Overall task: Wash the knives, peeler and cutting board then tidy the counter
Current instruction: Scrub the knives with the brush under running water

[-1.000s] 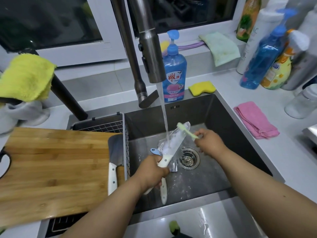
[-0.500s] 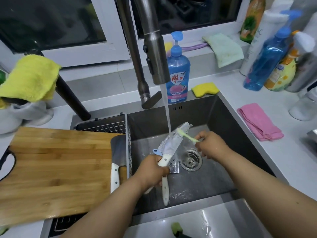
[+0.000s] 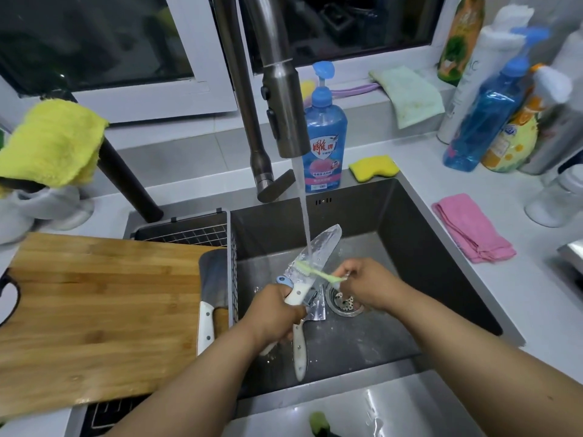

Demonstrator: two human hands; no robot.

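Observation:
My left hand (image 3: 274,313) grips the white handle of a knife (image 3: 318,250) and holds its blade up under the running tap water in the sink (image 3: 441,241). My right hand (image 3: 366,283) pinches a green toothbrush (image 3: 318,272), whose bristles touch the blade near the handle. A second white-handled knife (image 3: 299,351) lies on the sink floor, and a blue-handled peeler (image 3: 284,280) pokes out beside my left hand. A cleaver (image 3: 209,288) rests on the bamboo cutting board (image 3: 94,316), which spans the left basin.
The faucet (image 3: 280,99) runs above the blade. A blue soap bottle (image 3: 325,143) and a yellow sponge (image 3: 373,167) sit behind the sink. A pink cloth (image 3: 473,228) lies on the right counter, with several bottles (image 3: 485,121) behind it. Left hangs a yellow cloth (image 3: 53,140).
The toothbrush head has slid down the blade from near the tip toward the handle. My left hand keeps the knife under the water.

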